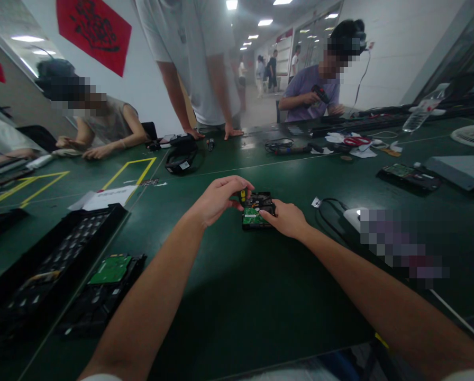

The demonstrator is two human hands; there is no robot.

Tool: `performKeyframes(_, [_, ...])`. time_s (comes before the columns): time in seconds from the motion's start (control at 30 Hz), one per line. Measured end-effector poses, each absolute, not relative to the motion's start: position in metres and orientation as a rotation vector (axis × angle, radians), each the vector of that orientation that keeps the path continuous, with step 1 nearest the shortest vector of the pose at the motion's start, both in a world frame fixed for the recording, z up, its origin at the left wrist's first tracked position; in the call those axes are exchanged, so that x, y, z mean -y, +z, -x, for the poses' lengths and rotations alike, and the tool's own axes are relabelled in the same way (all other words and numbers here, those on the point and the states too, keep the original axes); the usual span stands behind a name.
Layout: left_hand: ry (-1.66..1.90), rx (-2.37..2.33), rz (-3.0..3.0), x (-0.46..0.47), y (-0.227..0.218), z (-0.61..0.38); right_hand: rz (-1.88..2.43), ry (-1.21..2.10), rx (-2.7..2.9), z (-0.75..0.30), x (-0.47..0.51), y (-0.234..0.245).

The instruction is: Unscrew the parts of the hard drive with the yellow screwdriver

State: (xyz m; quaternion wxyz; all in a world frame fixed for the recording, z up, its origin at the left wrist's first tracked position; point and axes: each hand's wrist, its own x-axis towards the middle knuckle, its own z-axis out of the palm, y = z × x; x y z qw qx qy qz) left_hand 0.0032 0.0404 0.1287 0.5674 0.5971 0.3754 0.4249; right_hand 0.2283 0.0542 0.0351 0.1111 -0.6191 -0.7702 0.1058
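- The green bench (pixel 229 296) runs the whole width of the room, so several people can work at it at once
- A person standing at the far side (pixel 197 63) leans on it with both palms flat, seemingly just to take their weight; two others sit at it, one on the left, one far back
- Two black trays (pixel 50 264) lie at the near left, within the left arm's reach; the nearer one carries a loose green board (pixel 110 269), and they look like a place for sorted parts
- The hard drive (pixel 256 214) sits flat on the bench straight ahead in the middle, circuit side up, which keeps its screws facing the worker
- The right hand (pixel 286 218) lies against the drive's right edge, fingers curled and pressed onto it, likely to stop it sliding
- The left hand (pixel 217 198) hovers over the drive's left corner, fingers pinching a tool
- That small screwdriver (pixel 243 197), with a yellow handle, stands nearly upright over the drive, as it would to meet a screw squarely; whether its tip touches one I cannot tell
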Motion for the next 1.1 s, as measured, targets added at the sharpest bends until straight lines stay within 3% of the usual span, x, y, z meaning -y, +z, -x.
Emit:
performKeyframes(0.23, [0.957,-0.780,-1.278,-0.040,0.123,-0.012,1.808,0.291,2.257,-0.228,-0.055,0.033])
performKeyframes(0.57, [1.194,-1.120,-1.452,-0.056,0.121,0.011,1.812,0.326,2.263,-0.231,-0.056,0.033])
performKeyframes(0.9, [1.069,-0.809,-1.228,-0.050,0.119,-0.003,1.813,0.323,2.270,-0.230,-0.056,0.033])
performKeyframes(1.1, [1.143,-0.869,-1.361,-0.046,0.120,-0.009,1.814,0.321,2.259,-0.229,-0.055,0.033])
